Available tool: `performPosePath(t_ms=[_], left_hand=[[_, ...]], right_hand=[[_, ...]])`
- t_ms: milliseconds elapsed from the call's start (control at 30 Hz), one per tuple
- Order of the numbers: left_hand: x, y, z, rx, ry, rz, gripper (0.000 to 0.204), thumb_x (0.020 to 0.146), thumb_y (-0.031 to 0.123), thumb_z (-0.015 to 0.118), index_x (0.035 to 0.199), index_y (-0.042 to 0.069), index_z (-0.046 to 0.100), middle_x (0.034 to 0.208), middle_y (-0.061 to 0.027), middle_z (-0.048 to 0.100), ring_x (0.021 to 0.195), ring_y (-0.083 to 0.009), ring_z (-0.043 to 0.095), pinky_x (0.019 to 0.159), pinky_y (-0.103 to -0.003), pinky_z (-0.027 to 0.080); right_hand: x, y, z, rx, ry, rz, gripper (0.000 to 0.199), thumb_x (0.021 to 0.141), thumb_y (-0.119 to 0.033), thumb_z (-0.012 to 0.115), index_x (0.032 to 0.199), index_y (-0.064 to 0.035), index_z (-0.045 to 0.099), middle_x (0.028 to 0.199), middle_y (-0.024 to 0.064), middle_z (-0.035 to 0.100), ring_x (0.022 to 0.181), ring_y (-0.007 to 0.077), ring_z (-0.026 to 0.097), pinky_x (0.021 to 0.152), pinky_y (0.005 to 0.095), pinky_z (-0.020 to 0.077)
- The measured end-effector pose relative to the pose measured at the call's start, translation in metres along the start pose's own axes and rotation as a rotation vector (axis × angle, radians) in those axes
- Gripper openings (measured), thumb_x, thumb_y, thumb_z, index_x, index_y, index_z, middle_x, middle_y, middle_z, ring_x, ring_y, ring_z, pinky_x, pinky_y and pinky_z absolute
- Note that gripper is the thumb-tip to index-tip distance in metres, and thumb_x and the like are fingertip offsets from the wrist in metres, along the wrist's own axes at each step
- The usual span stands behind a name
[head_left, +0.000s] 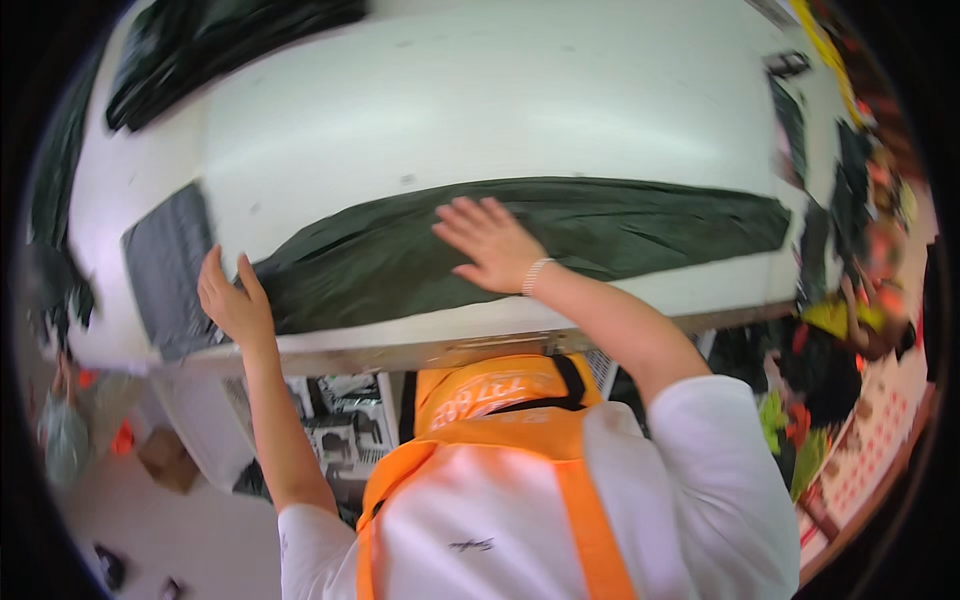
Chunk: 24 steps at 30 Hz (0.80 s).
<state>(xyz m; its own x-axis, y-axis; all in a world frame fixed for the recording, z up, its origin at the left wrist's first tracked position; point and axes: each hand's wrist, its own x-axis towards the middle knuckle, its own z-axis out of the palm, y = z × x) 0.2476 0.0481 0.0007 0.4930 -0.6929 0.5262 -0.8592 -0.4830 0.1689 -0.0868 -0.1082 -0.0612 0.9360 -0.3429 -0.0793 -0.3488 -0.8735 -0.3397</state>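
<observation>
A long dark green piece of thin, creased material [390,270], cloth or plastic film, lies stretched along the near side of the white table [480,110]. It tapers toward its right end. My right hand [490,245] is over its middle, palm down, with the fingers stretched out. At its left end is my left hand [236,298], fingers apart, near a folded grey piece [170,265]. Neither hand grips anything. Whether the left fingertips touch the grey piece, I cannot tell.
A stack of dark, shiny folded pieces [215,50] lies at the far left of the table. More dark pieces hang along the right side, near a person in yellow [845,318]. Below the table edge are white crates [345,425] and a cardboard box [168,460].
</observation>
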Motion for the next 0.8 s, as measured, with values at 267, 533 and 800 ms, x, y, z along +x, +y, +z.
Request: performPosePath(t_ms=[267, 533, 800], left_hand=[[-0.1, 0.192, 0.062, -0.144, -0.705, 0.261, 0.082, 0.079, 0.035, 0.062, 0.145, 0.005, 0.023, 0.152, -0.0115, 0.022, 0.141, -0.0276, 0.018, 0.113, -0.05, 0.009], [-0.086, 0.166, 0.073, -0.07, -0.648, 0.399, 0.075, 0.089, 0.043, 0.043, 0.144, -0.001, 0.02, 0.15, -0.0184, 0.022, 0.14, -0.0327, 0.019, 0.113, -0.05, 0.007], [-0.082, 0.181, 0.076, -0.074, -0.657, 0.409, 0.072, 0.085, 0.033, 0.047, 0.143, -0.001, 0.021, 0.149, -0.0208, 0.023, 0.139, -0.037, 0.019, 0.111, -0.052, 0.009]], right_hand=[[-0.055, 0.026, -0.014, 0.711, 0.313, -0.04, 0.047, 0.084, -0.025, 0.062, 0.125, -0.0059, 0.054, 0.13, 0.0112, 0.053, 0.126, 0.0255, 0.045, 0.107, 0.0473, 0.0302], [-0.324, 0.251, -0.057, -0.202, 0.187, 0.796, 0.075, 0.08, -0.036, 0.063, 0.144, -0.0142, 0.029, 0.153, 0.0134, 0.018, 0.14, 0.036, 0.015, 0.108, 0.0601, 0.0143], [-0.444, 0.4, -0.09, -0.249, 0.307, 0.929, 0.062, 0.09, -0.026, 0.05, 0.146, -0.0159, 0.025, 0.152, 0.004, 0.024, 0.14, 0.0228, 0.022, 0.112, 0.048, 0.0123]])
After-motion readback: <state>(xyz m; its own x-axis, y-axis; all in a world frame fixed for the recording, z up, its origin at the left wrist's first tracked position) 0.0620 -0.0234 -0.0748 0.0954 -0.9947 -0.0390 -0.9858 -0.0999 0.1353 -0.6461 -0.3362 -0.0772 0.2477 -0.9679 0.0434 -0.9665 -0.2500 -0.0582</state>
